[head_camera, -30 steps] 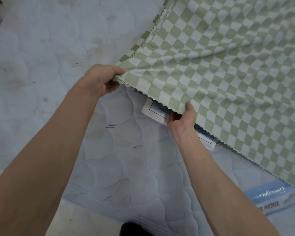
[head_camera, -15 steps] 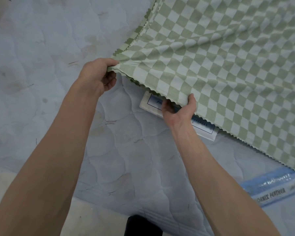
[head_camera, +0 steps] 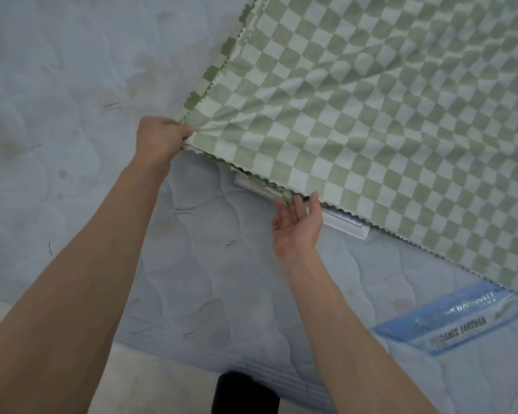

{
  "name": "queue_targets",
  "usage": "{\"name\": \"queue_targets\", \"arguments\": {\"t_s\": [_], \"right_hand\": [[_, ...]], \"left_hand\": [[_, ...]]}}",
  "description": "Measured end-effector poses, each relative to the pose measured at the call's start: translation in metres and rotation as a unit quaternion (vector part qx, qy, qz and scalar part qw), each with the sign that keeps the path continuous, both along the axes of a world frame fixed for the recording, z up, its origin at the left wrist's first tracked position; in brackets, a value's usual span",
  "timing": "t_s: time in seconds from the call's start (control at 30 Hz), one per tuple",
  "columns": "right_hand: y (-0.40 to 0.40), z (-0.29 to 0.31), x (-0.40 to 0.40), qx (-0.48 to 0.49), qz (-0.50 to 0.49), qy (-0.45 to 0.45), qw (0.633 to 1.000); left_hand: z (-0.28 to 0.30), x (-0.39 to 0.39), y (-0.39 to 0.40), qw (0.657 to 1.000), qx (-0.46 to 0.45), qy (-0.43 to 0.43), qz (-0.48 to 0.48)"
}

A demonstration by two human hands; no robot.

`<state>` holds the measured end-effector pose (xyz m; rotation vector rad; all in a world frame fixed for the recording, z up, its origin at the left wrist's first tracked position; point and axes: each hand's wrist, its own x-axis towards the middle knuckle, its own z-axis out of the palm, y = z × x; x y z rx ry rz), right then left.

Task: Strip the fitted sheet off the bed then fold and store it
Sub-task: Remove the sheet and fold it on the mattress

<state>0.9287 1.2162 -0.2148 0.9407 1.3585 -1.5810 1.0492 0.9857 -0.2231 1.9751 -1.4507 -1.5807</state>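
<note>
Bare quilted mattress lies under me, the checked sheet folded across its far right. My left hand clenches its corner; my right hand is open, palm up, fingertips at the hem. With only one grip, the stacked layers may slide apart.

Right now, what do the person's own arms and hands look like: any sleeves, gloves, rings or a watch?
Both arms are bare all the way along what shows, with no sleeve edge in view. The left hand and the right hand wear no gloves. No watch or band shows at either wrist, and no ring shows on the right hand's fingers. The left hand's fingers are curled under, so rings there cannot be checked.
</note>
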Motion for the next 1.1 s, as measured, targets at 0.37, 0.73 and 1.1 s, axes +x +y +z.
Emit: {"name": "queue_targets", "arguments": {"t_s": [0.37,0.73,1.1], "right_hand": [[0.02,-0.025,-0.064,-0.021,-0.161,-0.025,0.986],[0.075,-0.032,-0.119,-0.084,-0.145,-0.015,0.986],[0.118,-0.037,-0.115,0.039,-0.04,-0.015,0.998]], "left_hand": [[-0.05,0.004,0.013,0.985,-0.086,-0.135,-0.068],[-0.069,0.0,0.014,0.986,-0.087,-0.138,-0.044],[-0.081,-0.003,0.023,0.961,-0.138,-0.23,-0.069]]}}
